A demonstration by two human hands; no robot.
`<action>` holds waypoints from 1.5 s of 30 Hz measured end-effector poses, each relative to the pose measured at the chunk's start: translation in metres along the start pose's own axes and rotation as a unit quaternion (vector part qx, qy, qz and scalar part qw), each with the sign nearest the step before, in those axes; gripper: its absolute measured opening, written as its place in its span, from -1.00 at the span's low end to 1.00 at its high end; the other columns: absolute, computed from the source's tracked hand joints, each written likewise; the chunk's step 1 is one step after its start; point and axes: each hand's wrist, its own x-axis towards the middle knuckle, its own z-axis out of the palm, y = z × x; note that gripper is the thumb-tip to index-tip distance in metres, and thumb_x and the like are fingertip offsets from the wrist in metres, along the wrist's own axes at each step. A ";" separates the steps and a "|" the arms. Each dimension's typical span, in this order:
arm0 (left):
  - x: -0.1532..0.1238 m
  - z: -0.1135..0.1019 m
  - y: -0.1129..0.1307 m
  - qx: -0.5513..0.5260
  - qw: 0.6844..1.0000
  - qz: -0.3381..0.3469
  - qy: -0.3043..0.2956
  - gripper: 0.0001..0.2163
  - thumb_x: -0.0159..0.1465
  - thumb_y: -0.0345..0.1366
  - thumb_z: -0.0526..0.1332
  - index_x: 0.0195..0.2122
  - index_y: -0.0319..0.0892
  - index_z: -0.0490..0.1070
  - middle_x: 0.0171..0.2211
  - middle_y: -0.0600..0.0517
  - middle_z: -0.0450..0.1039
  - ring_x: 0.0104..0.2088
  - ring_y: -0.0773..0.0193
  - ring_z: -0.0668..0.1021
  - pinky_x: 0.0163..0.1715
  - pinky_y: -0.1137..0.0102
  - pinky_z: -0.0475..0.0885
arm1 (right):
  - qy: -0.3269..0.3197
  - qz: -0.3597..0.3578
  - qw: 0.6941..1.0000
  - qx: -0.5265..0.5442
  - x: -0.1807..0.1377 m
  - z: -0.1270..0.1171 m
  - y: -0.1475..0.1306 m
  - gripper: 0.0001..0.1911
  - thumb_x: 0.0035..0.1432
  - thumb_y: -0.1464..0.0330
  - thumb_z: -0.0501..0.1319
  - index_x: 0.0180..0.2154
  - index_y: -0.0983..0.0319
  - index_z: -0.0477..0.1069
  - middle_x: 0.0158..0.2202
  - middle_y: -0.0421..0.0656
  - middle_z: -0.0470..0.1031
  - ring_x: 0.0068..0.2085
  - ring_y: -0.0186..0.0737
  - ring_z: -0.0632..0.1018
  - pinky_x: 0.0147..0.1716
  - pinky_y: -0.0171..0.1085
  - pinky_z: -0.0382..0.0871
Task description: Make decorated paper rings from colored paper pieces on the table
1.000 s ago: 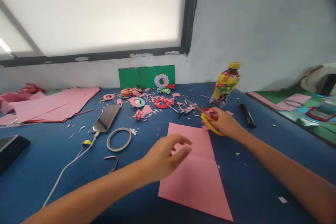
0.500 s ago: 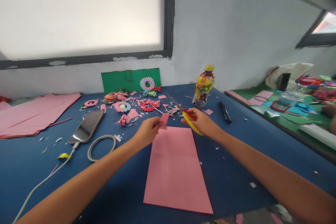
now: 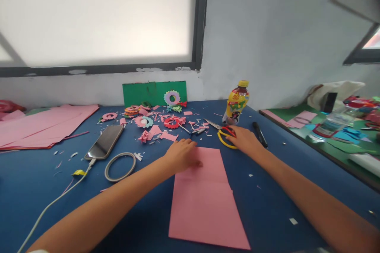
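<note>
A pink paper sheet (image 3: 204, 201) with a fold crease lies on the blue table (image 3: 44, 182) in front of me. My left hand (image 3: 182, 154) rests palm down on its far left corner, fingers flat on the paper and holding nothing. My right hand (image 3: 242, 139) lies just right of the sheet's far edge. Its fingers are closed on the yellow-handled scissors (image 3: 223, 136), which rest on the table with the blades pointing away to the left.
A phone (image 3: 104, 147) on a white cable and a tape ring (image 3: 120, 166) lie to the left. Paper cut-outs and scraps (image 3: 172, 121) sit before a green card (image 3: 148, 93). Also here: a yellow bottle (image 3: 236, 102), a black marker (image 3: 259, 134), stacked pink sheets (image 3: 44, 122), and a cluttered green table (image 3: 326, 138) on the right.
My left hand let go of a small pink piece and came down onto the sheet's corner. My right hand lowered the scissors to the table.
</note>
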 end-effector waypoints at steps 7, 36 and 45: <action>-0.019 -0.016 -0.025 -0.083 0.993 -0.068 -0.042 -0.73 0.10 -0.40 0.12 -0.15 -0.20 0.40 -0.32 -0.02 0.47 -0.30 0.20 0.50 -0.35 0.41 0.35 | 0.005 -0.014 0.999 -0.051 -0.002 0.000 0.000 -0.63 0.13 0.26 0.09 -0.06 0.31 0.34 -0.30 0.04 0.53 -0.29 0.02 0.55 -0.40 -0.20 0.32; -0.202 -0.026 -0.109 0.161 0.960 -0.225 0.052 -0.41 0.19 0.05 -0.03 0.16 -0.21 0.18 0.17 -0.15 0.16 0.13 -0.06 0.29 0.03 0.05 0.26 | 0.022 -0.150 0.986 0.065 0.000 0.008 -0.005 -0.58 0.08 0.21 0.06 -0.13 0.36 0.39 -0.03 0.12 0.40 0.00 0.06 0.41 -0.02 -0.01 0.26; -0.188 -0.029 -0.103 0.097 0.977 -0.171 0.078 -0.56 0.27 -0.07 -0.07 0.08 -0.16 0.25 0.07 -0.06 0.34 0.03 0.10 0.41 0.02 0.24 0.31 | 0.064 -0.141 0.982 0.105 -0.004 0.016 -0.013 -0.62 0.01 0.31 0.07 -0.12 0.31 0.35 -0.06 0.03 0.40 -0.05 -0.06 0.45 -0.02 -0.12 0.29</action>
